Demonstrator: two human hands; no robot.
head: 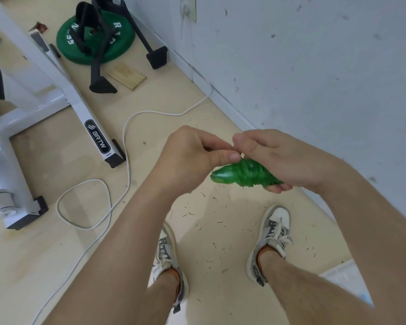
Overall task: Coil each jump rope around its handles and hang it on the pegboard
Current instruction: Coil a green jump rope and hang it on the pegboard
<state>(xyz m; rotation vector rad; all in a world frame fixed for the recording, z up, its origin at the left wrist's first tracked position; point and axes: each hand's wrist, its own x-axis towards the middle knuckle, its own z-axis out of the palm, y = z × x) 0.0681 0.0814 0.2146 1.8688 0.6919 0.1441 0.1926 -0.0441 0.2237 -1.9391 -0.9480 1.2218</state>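
Note:
A green jump rope [242, 173] is wound in many turns around its green handles, with one handle tip poking out to the left. My right hand [277, 158] grips the bundle from above, its fingers curled under it. My left hand [195, 153] is just to the left, thumb and fingers pinched together at the top of the coil; what it pinches is hidden between the fingertips. No pegboard is in view.
A white wall [314, 66] runs close on the right. A white cable [127, 141] loops across the beige floor. A white machine frame [75, 99] stands left, a green weight plate [96, 36] and a black stand behind. My shoes [272, 233] are below.

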